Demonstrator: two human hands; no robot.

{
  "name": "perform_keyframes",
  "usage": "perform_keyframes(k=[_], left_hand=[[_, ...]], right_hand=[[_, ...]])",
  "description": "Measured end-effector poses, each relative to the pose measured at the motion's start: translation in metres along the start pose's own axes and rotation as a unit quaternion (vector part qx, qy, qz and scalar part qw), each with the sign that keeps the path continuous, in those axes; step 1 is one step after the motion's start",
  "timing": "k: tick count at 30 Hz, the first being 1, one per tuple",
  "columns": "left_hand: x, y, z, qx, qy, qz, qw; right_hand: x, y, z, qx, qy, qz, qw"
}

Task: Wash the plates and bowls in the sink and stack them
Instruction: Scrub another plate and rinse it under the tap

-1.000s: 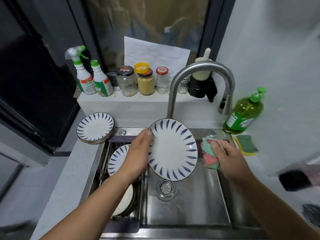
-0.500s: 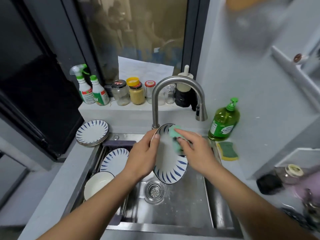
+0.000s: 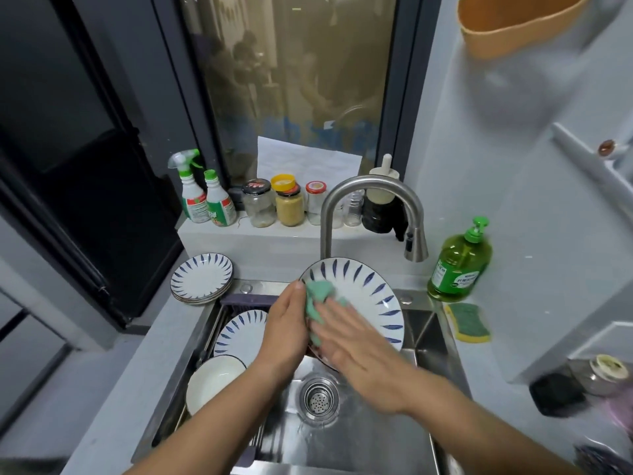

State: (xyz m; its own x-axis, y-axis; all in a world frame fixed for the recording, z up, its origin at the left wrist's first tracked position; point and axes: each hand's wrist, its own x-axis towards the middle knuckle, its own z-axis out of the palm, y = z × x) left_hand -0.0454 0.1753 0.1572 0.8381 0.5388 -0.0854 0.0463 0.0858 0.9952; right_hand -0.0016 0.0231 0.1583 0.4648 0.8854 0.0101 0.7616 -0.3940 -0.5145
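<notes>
Stainless steel sink (image 3: 424, 341): 1 white round plate with blue leaf strokes (image 3: 370, 296) tilted on edge just behind round drain strainer (image 3: 318, 401). Counter (image 3: 137, 365), left-behind drain: stack of like plates (image 3: 202, 277), count unclear. Left of drain: 1 patterned plate (image 3: 239, 332), 1 plain white bowl (image 3: 215, 382). Left hand (image 3: 284, 334) grips held plate's left rim; right hand (image 3: 359, 351), fingers flat, presses 1 green cloth (image 3: 318, 296) on its face.

- Left grip (image 3: 286, 332): a bare hand with a short thumbnail; the left forearm (image 3: 212, 416) behind it is bare.
- Right grip (image 3: 363, 358): bare and blurred; the right forearm (image 3: 479, 426) behind it is bare too.
</notes>
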Motion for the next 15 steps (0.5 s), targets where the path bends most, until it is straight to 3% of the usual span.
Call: perform_keyframes(k=[4, 6, 8, 11, 15], left_hand=[[0.004, 0.005, -0.015, 0.009, 0.015, 0.006, 1.000], [0.005, 0.007, -0.019, 0.017, 0.009, 0.023, 1.000], [0.004, 0.007, -0.015, 0.027, -0.007, 0.031, 0.999], [0.007, 0.006, -0.011, -0.007, -0.007, 0.005, 1.000], [0.023, 0.011, -0.028, -0.049, 0.039, -0.034, 0.997]], right_hand=[[0.013, 0.031, -0.020, -0.125, 0.002, 0.071, 0.990], [0.010, 0.024, -0.017, -0.098, -0.005, 0.098, 0.990], [0.025, 0.004, -0.015, 0.003, 0.004, 0.111, 0.994], [0.050, -0.018, -0.017, 0.095, 0.023, 0.051, 0.994], [0.031, -0.030, -0.026, 0.087, -0.039, -0.028, 0.995]])
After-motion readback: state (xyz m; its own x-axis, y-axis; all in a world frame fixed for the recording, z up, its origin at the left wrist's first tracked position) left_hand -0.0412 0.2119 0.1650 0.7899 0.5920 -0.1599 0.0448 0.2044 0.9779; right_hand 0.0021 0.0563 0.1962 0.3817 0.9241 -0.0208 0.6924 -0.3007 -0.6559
